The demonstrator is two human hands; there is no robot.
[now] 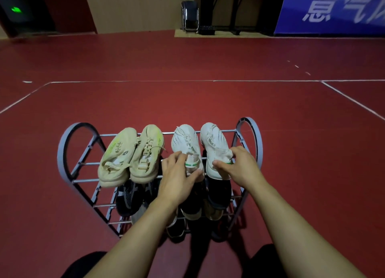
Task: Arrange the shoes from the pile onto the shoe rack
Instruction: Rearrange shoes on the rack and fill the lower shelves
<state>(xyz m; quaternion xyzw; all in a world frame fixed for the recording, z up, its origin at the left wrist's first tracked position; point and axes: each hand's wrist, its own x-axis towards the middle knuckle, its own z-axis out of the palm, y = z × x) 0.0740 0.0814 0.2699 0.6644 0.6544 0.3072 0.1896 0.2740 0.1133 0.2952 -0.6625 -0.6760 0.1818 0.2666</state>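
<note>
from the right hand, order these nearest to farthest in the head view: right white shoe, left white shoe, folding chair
1. right white shoe, top tier, right hand grips its heel
2. left white shoe, beside it, under the left hand
3. folding chair, far across the floor by the wall

Both my bare forearms are stretched out forward, roughly parallel. My left hand (pixel 177 176) is palm-down, fingers curled with the thumb out to the side — my right hand (pixel 239 165) is pinching, thumb opposite curled fingers.
</note>
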